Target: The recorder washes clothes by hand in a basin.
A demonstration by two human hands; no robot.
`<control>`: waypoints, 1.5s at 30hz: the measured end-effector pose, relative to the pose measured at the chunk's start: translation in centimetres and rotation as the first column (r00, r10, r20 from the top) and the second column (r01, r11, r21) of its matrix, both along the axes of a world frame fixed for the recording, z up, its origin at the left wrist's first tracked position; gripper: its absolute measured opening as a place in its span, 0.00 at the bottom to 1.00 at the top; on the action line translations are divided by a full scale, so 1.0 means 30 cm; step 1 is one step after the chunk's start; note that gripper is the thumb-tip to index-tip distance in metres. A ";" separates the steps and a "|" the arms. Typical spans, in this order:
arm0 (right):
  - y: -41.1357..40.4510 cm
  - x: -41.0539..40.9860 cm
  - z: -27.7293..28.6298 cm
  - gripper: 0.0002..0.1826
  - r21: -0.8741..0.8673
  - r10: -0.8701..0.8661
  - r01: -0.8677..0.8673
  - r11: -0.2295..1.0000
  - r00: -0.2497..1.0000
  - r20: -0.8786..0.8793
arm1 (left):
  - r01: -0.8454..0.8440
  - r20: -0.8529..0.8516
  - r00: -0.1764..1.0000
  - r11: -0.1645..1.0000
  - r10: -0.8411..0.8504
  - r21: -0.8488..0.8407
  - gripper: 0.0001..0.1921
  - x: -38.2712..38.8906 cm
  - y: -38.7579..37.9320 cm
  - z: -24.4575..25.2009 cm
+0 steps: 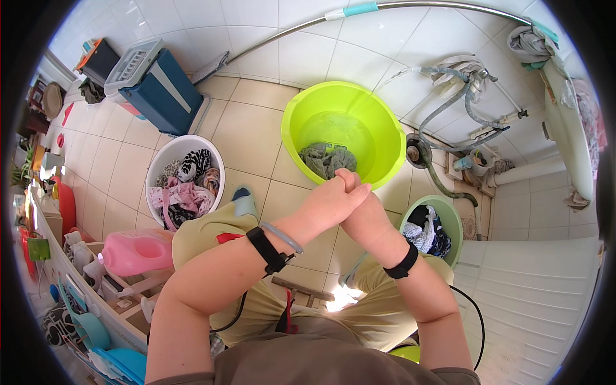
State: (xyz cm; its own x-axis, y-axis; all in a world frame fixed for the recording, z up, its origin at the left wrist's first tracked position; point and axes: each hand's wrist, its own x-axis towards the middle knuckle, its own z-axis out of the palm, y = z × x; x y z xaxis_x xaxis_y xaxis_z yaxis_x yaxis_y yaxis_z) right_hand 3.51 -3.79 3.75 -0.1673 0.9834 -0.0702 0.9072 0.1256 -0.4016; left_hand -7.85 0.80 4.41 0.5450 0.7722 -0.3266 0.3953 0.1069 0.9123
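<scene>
My left hand (332, 199) is pressed against my right hand (362, 209), the two clasped together above the near rim of a lime-green plastic basin (296, 139). No object shows between them, though the palms and some fingers are hidden. Inside the basin, a wet grey cloth (327, 161) lies in water (337, 126) against the near side, just beyond my fingers. A thin stream of water runs from the end of a grey hose (426, 70) towards the basin's far right side.
A white tub (150, 192) of patterned clothes stands left, near a pink detergent bottle (132, 252). Right sits a pale green tub (455, 231) with dark and white clothes. A flat mop (211, 67) leans along the tiled wall beside a blue bucket (161, 91). A ridged washboard surface (524, 288) lies right.
</scene>
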 end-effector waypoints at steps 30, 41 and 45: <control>-0.003 0.004 0.003 0.29 0.013 0.023 -0.023 1.000 1.000 0.014 | -0.003 -0.023 1.000 1.000 0.002 -0.016 0.26 0.000 -0.004 0.012; -0.006 0.009 -0.011 0.29 0.044 0.044 -0.045 0.998 0.999 0.022 | 0.009 -0.036 0.999 1.000 -0.010 -0.004 0.26 0.001 -0.002 0.006; -0.006 0.008 -0.011 0.28 0.051 0.049 -0.050 0.997 0.999 0.009 | 0.003 -0.027 1.000 1.000 -0.003 0.007 0.26 0.002 -0.003 0.001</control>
